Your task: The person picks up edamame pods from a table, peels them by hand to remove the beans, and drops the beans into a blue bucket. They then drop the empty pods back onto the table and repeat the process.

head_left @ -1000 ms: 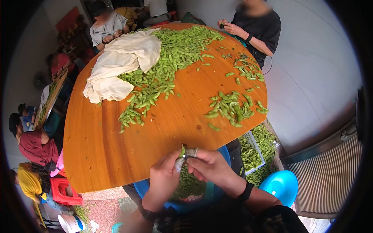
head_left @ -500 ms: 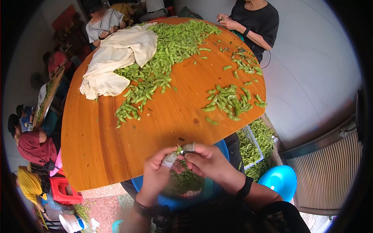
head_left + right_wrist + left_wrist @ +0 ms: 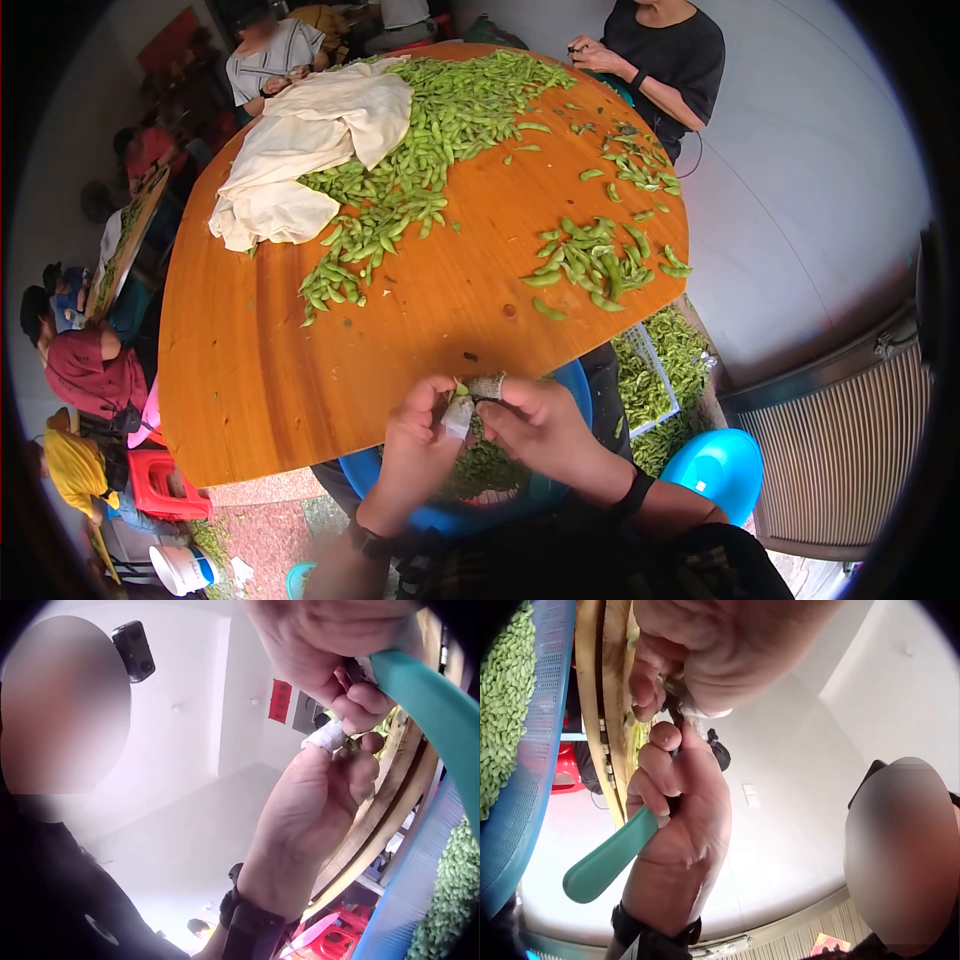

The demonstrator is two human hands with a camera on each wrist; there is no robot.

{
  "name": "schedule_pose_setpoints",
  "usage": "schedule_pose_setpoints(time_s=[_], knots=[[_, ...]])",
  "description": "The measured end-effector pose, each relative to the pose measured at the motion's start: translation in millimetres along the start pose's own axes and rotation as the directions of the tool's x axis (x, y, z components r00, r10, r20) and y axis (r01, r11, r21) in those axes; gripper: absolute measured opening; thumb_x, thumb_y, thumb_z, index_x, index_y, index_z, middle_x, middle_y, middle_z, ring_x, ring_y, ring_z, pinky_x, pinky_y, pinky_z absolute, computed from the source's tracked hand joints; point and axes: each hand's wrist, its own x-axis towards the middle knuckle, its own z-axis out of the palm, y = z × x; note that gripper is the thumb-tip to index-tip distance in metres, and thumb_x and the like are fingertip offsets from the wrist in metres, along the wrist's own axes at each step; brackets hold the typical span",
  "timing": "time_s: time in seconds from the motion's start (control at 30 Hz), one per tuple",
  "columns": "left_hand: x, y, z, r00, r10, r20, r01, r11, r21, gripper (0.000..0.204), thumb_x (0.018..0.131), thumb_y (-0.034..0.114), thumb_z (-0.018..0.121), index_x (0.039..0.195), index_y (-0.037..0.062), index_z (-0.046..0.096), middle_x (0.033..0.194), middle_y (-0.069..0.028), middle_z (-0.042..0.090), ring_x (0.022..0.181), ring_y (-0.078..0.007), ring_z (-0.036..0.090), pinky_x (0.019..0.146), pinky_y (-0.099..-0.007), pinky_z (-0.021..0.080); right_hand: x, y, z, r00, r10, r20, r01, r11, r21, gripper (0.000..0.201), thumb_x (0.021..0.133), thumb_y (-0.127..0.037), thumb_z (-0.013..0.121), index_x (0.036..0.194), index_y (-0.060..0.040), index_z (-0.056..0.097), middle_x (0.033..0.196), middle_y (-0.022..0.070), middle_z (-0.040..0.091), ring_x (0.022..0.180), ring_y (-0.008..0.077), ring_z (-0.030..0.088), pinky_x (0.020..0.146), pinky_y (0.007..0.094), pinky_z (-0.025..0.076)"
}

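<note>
In the head view my left hand (image 3: 420, 435) pinches a green soybean pod (image 3: 460, 389) between thumb and index finger. White tape wraps that thumb. My right hand (image 3: 545, 425) meets it at the pod, with a mesh wrap (image 3: 487, 386) round the index finger. It grips a tool with a long teal handle (image 3: 609, 859), seen in the left wrist view sticking out below the curled fingers; its working end is mostly hidden by both hands. Under the hands stands a blue basin (image 3: 578, 395) of green shelled beans (image 3: 502, 712).
A wooden table (image 3: 400, 350) carries heaped pods (image 3: 430, 140), a cream cloth (image 3: 290, 160) and a smaller pod pile (image 3: 590, 262). More pods fill a white crate (image 3: 655, 365) on the floor beside a blue bowl (image 3: 715, 478). Other people sit around.
The pod shows less above my fingers than a second ago. A small dark scrap now lies at the table edge. My left thumb has shifted, and the hands stay together over the basin.
</note>
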Motion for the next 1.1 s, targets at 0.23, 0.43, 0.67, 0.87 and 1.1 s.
schedule_pose_setpoints(time_s=[0.23,0.43,0.67,0.87,1.1], knots=[[-4,7,0,0.985,-0.172,0.001,0.164,0.938,-0.305,0.024,0.093,-0.003,0.040,0.113,0.0059,0.049,0.091,-0.0024,0.055,0.077,-0.0064,0.058,0.063,-0.0188,0.047,-6,10,6,0.985,-0.170,-0.043,0.159,0.969,-0.187,0.015,0.090,-0.001,0.058,0.103,-0.0003,0.064,0.073,0.0080,0.064,0.062,0.0072,0.056,0.056,0.0244,0.045],[-5,5,0,0.977,-0.214,0.018,0.205,0.907,-0.368,0.026,0.093,-0.002,0.037,0.114,0.0074,0.050,0.091,-0.0009,0.054,0.076,-0.0054,0.053,0.062,-0.0186,0.043,-10,8,6,0.990,-0.127,-0.054,0.122,0.989,-0.089,0.018,0.090,0.002,0.056,0.106,-0.0011,0.064,0.075,0.0024,0.063,0.065,0.0050,0.056,0.058,0.0221,0.045],[-36,-4,-19,0.953,-0.258,0.161,0.250,0.966,0.066,0.028,0.088,-0.006,0.042,0.107,0.0045,0.060,0.094,-0.0032,0.061,0.083,-0.0107,0.059,0.074,-0.0221,0.048,22,-16,-58,0.889,-0.337,-0.309,0.096,0.799,-0.594,0.024,0.087,-0.001,0.058,0.110,-0.0030,0.062,0.077,0.0130,0.063,0.064,0.0240,0.063,0.059,0.0317,0.050],[-39,1,-27,0.943,-0.009,0.331,-0.182,0.820,0.542,0.019,0.089,0.009,0.063,0.108,0.0071,0.064,0.097,-0.0087,0.067,0.086,-0.0151,0.064,0.077,-0.0240,0.049,52,-19,-31,0.851,-0.263,0.454,0.523,0.348,-0.778,0.011,0.082,-0.004,0.053,0.092,0.0010,0.052,0.078,0.0195,0.060,0.070,0.0386,0.062,0.061,0.0455,0.051],[42,29,-86,0.955,0.237,-0.181,0.000,0.606,0.796,0.014,0.082,0.006,0.061,0.096,0.0039,0.065,0.091,-0.0171,0.064,0.081,-0.0394,0.063,0.070,-0.0446,0.051,82,-12,-74,0.898,-0.312,0.310,0.373,0.167,-0.913,0.010,0.085,-0.010,0.056,0.092,-0.0029,0.054,0.081,0.0186,0.061,0.074,0.0392,0.061,0.063,0.0463,0.050]])
